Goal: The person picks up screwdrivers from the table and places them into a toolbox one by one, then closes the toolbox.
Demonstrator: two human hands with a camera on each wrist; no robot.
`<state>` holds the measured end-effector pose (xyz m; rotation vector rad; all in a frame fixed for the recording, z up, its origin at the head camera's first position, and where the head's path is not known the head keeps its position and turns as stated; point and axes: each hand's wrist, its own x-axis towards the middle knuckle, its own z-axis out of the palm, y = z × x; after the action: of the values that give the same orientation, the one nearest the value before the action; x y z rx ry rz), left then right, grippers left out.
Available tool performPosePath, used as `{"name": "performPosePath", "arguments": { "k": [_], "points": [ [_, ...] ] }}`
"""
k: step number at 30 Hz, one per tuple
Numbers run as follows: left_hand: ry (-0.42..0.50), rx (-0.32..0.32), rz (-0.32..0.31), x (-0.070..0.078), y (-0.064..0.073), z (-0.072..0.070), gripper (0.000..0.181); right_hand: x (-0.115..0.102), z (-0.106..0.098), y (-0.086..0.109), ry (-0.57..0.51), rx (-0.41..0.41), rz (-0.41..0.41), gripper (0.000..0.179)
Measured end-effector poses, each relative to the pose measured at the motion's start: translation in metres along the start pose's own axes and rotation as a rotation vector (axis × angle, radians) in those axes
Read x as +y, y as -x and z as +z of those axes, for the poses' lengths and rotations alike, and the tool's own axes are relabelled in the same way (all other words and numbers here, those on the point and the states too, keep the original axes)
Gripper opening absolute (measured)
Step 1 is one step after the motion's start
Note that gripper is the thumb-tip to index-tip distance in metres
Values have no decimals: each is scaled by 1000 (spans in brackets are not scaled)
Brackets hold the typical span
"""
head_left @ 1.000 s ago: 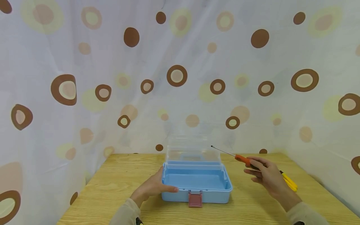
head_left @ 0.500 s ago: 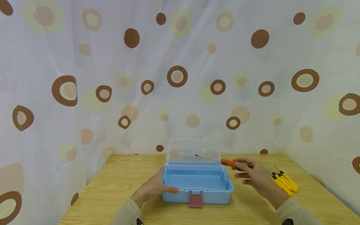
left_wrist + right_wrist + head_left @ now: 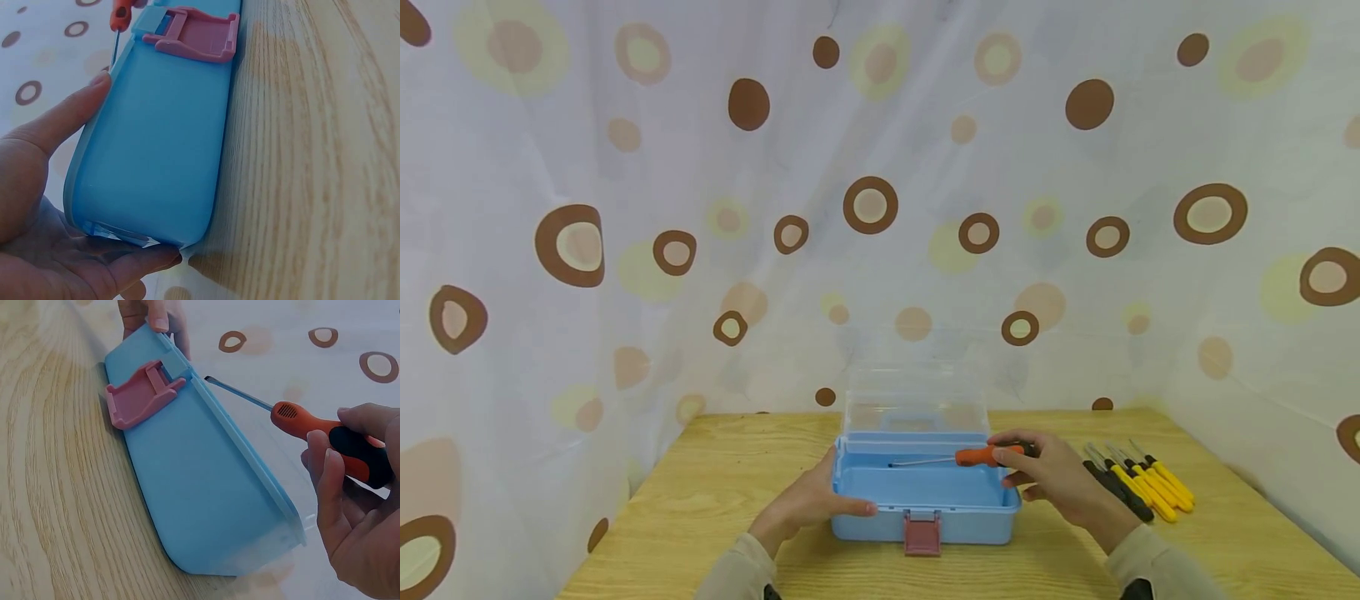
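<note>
Head view, right hand: pinches screwdriver
Left hand: grips box
Screwdriver: seems light and stiff; hold handle

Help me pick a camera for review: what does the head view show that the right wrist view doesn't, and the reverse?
Only the head view shows the yellow- and black-handled tools lying on the wooden table and the inside floor of the blue box.

Only the right wrist view makes out a dark ribbed patch on the screwdriver's orange part.

Both show the right hand holding the screwdriver, the left hand on the box, its pink latch, the table and the patterned backdrop.
</note>
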<state>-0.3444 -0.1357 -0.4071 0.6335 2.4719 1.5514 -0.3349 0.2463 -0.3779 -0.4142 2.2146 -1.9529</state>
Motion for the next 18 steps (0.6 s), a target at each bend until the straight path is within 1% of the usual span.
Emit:
{"name": "performPosePath", "arguments": {
  "k": [3,7,13,18],
  "points": [
    [-4,-3,0,-1,0,1,124,3,4,-2,-12,-19,3,51],
    [-11,-6,3,-2,0,2,125,3,9,-4,5,-68,4,50],
    [-4,-4,6,0,0,1,120,0,17,-6,86,-95,-1,55],
    [-8,1,-6,-1,1,1,122,-4,21,-6,180,-116,0,54]
  ]
}}
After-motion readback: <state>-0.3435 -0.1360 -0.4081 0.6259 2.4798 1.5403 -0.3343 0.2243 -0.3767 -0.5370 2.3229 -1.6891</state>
